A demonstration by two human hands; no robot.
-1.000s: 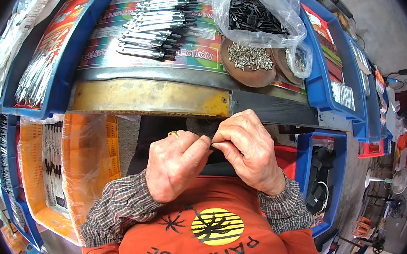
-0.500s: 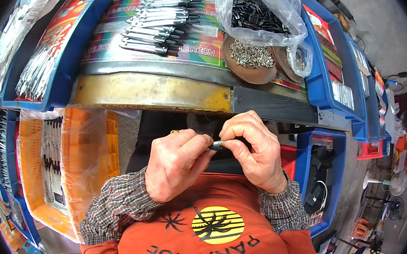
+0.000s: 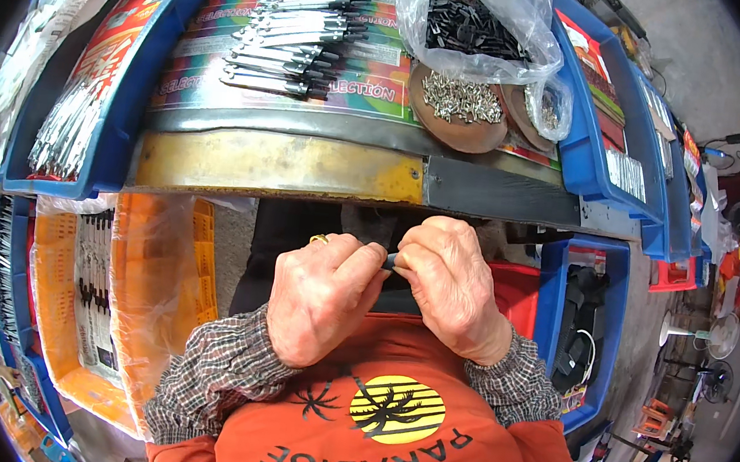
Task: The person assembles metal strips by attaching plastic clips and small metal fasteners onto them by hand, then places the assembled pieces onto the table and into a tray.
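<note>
My left hand (image 3: 319, 297) and my right hand (image 3: 453, 288) meet in front of my red shirt, just short of the table edge. Pinched between the fingertips of both is a small dark cylindrical piece (image 3: 390, 261). Most of it is covered by the fingers, so its kind cannot be made out. Beyond the hands, on the table, lies a row of slim silver pieces with black ends (image 3: 285, 54). To their right, small metal fittings (image 3: 461, 99) fill a round brown dish, and a clear plastic bag (image 3: 543, 56) holds many black parts (image 3: 474, 25).
Blue trays flank the table: a left one (image 3: 117, 131) with silver strips, a right one (image 3: 631, 198) with packaged pieces. An orange plastic-lined crate (image 3: 136, 298) stands low at left. A blue bin (image 3: 613, 343) with black items stands low at right. The table edge (image 3: 278, 167) runs across ahead.
My right hand has rolled inward, its fingers now folded closer around the small dark piece, so less of it shows. My left hand keeps nearly the same place.
</note>
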